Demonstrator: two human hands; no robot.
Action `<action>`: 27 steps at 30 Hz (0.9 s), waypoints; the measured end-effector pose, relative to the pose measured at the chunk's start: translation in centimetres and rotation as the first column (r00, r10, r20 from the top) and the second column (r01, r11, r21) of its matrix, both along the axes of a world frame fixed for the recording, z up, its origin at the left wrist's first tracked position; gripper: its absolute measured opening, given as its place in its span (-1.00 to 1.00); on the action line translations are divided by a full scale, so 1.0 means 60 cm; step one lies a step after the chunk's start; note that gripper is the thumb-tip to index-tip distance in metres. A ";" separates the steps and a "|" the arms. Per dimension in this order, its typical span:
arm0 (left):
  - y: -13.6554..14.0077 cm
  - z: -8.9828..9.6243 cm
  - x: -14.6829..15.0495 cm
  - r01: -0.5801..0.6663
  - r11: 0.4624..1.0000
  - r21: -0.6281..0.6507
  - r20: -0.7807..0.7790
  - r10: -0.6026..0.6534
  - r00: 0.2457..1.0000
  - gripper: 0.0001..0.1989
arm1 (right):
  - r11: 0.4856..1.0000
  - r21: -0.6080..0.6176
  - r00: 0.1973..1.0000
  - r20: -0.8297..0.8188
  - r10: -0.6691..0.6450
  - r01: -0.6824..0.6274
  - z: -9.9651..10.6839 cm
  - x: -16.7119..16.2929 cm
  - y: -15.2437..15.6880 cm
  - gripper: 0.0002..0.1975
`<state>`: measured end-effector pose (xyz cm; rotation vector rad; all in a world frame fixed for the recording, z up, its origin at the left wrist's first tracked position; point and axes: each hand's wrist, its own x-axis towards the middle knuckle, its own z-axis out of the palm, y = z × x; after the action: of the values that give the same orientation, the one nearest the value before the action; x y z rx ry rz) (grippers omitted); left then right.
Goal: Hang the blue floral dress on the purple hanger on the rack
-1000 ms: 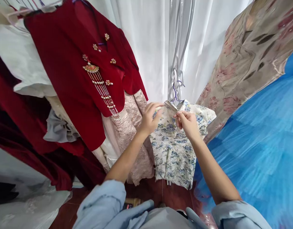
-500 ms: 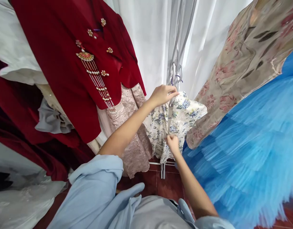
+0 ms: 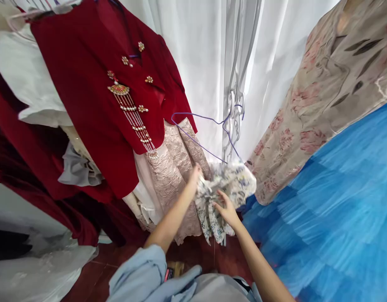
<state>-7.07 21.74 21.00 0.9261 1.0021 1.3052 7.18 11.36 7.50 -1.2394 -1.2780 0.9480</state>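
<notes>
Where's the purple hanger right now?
In the head view, slightly right of centre: the purple hanger hangs at the white stand, just above the floral garment, its left end overlapping the red jacket.

Gap before white curtain point(image 3: 200, 63), between red jacket point(image 3: 86, 75) and beige dress point(image 3: 307, 100); purple hanger point(image 3: 224, 123) juts into it.

no legible text, no readable labels or brands, no numbers or signs

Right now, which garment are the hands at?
The white garment with blue flowers, bunched below the purple hanger; the red jacket and blue ruffled garment are untouched.
</notes>
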 end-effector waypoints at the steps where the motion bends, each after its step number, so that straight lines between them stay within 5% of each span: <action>1: -0.023 -0.030 0.032 0.045 0.999 0.001 -0.027 -0.045 0.999 -0.47 | 0.998 0.006 0.998 0.029 0.061 -0.061 0.006 -0.002 0.003 -0.36; 3: -0.061 -0.079 0.080 0.191 0.981 0.039 -0.111 -0.186 0.976 -0.56 | 0.975 -0.042 0.975 0.048 0.219 -0.217 0.018 0.003 0.001 -0.46; 5: -0.090 -0.116 0.098 0.439 0.893 0.095 -0.281 -0.399 0.873 -0.63 | 0.939 -0.100 0.942 0.030 0.334 -0.330 0.029 0.025 -0.014 -0.64; 8: -0.127 -0.165 0.081 0.741 0.670 0.041 -0.377 -0.677 0.632 -0.46 | 0.889 -0.157 0.897 0.034 0.440 -0.430 0.056 0.086 -0.055 -0.74; 11: -0.167 -0.213 0.051 0.893 0.441 -0.089 -0.285 -0.870 0.401 -0.32 | 0.849 -0.203 0.862 0.042 0.506 -0.488 0.104 0.162 -0.093 -0.66; 12: -0.178 -0.226 0.042 0.903 0.411 -0.128 -0.297 -0.884 0.360 -0.33 | 0.859 -0.201 0.868 0.065 0.492 -0.471 0.123 0.186 -0.100 -0.64; 13: -0.185 -0.235 0.033 0.891 0.423 -0.162 -0.332 -0.874 0.355 -0.37 | 0.880 -0.189 0.882 0.107 0.459 -0.435 0.141 0.209 -0.104 -0.62; 16: -0.180 -0.237 0.002 0.796 0.581 -0.169 -0.480 -0.754 0.449 -0.46 | 0.958 -0.103 0.902 0.324 0.285 -0.266 0.184 0.268 -0.093 -0.60; 20: -0.139 -0.179 -0.049 0.774 0.623 -0.111 -0.687 -0.611 0.394 -0.57 | 0.981 0.181 0.861 0.508 -0.037 -0.064 0.210 0.307 -0.029 -0.66; 24: -0.143 -0.096 -0.071 0.727 0.683 -0.064 -0.903 -0.349 0.249 -0.74 | 0.880 0.459 0.880 0.362 -0.308 0.120 0.231 0.297 0.063 -0.75; 27: -0.170 -0.044 -0.067 0.670 0.740 0.061 -0.927 -0.208 0.314 -0.80 | 0.870 0.391 0.920 0.122 -0.372 0.300 0.262 0.260 0.123 -0.65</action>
<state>-11.09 11.52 18.34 2.2515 1.0535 0.4322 22.76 18.72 23.24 -1.2234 -1.2621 0.3203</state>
